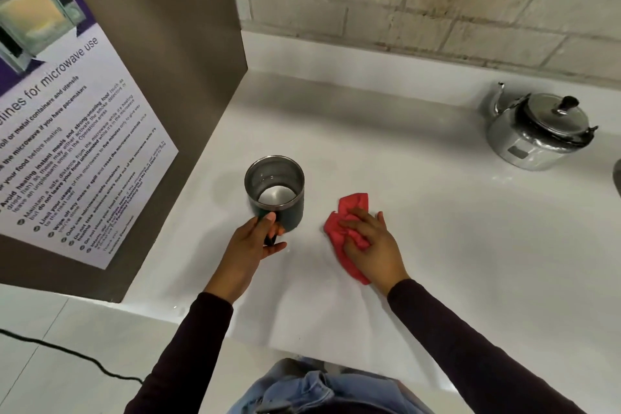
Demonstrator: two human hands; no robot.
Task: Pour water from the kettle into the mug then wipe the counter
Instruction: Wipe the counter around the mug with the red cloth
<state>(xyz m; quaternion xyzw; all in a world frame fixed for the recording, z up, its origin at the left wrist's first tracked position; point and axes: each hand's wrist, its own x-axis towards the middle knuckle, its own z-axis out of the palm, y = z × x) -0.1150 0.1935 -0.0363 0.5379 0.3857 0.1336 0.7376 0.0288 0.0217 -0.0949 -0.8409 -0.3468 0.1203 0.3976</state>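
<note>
Left hand (254, 239): wrapped around the handle of the mug, thumb up against the dark wall just below the rim; dark sleeve to the wrist.
Mug (275, 193): dark outside, steel inside, upright on the white counter (453, 245), at about 9 o'clock from the cloth and close to it. Shiny bottom shows; water level cannot be told.
Right hand (368, 244): flat, fingers spread wide, palm pressing down on the red cloth (349, 228).
Red cloth: crumpled, lying on the counter; its far end sticks out past the fingertips toward 11 o'clock, its near end past the wrist.
Kettle (537, 133): steel, lid on, black knob, spout toward 10 o'clock; stands well apart from the hands, at 2 o'clock, near the brick wall (437, 0).
Poster (70, 131): microwave-use guidelines on the brown panel at 9 o'clock.
</note>
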